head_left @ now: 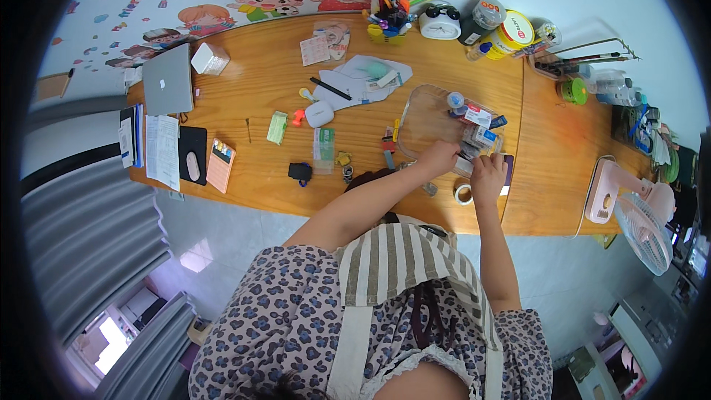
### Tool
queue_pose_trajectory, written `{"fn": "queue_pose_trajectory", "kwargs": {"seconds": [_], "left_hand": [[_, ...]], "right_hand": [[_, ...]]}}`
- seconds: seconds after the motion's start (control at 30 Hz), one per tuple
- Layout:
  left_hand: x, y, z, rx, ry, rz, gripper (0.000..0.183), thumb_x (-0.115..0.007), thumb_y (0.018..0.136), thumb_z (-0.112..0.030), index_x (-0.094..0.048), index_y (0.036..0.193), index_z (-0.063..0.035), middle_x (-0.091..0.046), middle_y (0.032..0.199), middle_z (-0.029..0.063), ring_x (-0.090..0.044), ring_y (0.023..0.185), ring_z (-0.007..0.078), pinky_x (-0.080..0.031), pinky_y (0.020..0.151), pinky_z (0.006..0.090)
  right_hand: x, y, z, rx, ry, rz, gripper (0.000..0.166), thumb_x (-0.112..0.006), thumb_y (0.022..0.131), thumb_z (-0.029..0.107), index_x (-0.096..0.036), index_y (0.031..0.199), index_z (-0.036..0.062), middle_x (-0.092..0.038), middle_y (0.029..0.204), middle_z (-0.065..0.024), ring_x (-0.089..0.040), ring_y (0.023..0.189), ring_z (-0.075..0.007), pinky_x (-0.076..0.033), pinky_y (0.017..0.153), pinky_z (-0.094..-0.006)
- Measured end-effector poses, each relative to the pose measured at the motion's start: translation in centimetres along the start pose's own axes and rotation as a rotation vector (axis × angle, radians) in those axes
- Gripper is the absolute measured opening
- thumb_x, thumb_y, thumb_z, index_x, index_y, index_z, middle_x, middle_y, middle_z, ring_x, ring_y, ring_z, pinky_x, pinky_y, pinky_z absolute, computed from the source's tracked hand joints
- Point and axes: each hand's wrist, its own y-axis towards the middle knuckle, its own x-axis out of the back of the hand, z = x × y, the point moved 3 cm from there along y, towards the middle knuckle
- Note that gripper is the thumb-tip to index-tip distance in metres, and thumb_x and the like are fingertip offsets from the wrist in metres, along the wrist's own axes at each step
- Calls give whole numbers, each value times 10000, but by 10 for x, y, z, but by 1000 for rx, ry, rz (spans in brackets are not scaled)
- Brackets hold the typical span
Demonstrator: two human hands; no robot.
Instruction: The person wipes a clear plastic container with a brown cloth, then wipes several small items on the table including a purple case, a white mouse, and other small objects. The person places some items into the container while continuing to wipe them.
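Note:
A clear plastic tray [408, 114] lies on the wooden desk before me. Its right side holds a red-and-white box [477, 115], a small bottle with a pale cap [455, 100], a dark blue item [499, 121] and a clear packet with a blue label [482, 136]. My left hand [440, 158] reaches over the tray's near edge, fingertips by small clear packets. Close on its right, my right hand [489, 175] has bent fingers at the tray's near right corner. Fingers hide whatever is between them. A roll of tape [462, 194] lies just below the hands.
On the left are a laptop [168, 80], a mouse [193, 165] and a calculator [221, 165]. A white case [319, 114] and a black pen [330, 89] lie mid-desk. Along the back stand a pen holder [387, 25] and an alarm clock [440, 21]. A pink fan [633, 200] stands right.

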Motion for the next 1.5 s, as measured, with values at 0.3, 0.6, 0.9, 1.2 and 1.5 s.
{"fn": "queue_pose_trajectory", "kwargs": {"seconds": [0.3,0.6,0.9,1.2,1.5], "left_hand": [[160,11,27,-25,151,-876,200,-513,794,-23,-557,988,-40,-573,894,132,-542,832,330,-452,756,418],[186,68,112,40,621,-245,439,-608,707,-38,-551,1137,-109,-574,1103,128,-511,1039,321,-429,875,427],[202,12,44,246,99,-484,490,-596,831,-360,-455,1195,-62,-602,1017,182,-579,965,338,-464,774,408],[119,-93,-26,9,61,114,507,-557,871,-301,-410,1313,-103,-610,954,206,-597,826,382,-468,674,438],[129,-81,-32,-112,-101,-23,398,-569,870,-212,-485,1217,-35,-617,921,166,-588,809,334,-462,716,380]], "right_hand": [[30,-21,-1,-223,138,-142,241,-629,679,30,-667,902,113,-636,939,-15,-517,903,-246,-410,790,-397],[58,-37,17,-346,211,-162,211,-636,714,34,-666,911,103,-642,943,-21,-513,894,-255,-403,794,-385],[56,-39,20,-483,562,-181,204,-626,770,-8,-654,965,47,-642,868,-69,-574,801,-193,-472,694,-306],[24,14,82,-499,1330,469,398,-656,845,145,-540,1210,38,-584,940,3,-536,796,-47,-448,662,-198],[21,28,77,-570,1462,468,432,-687,814,128,-533,1196,0,-586,925,-27,-548,772,-75,-448,701,-205]]}}
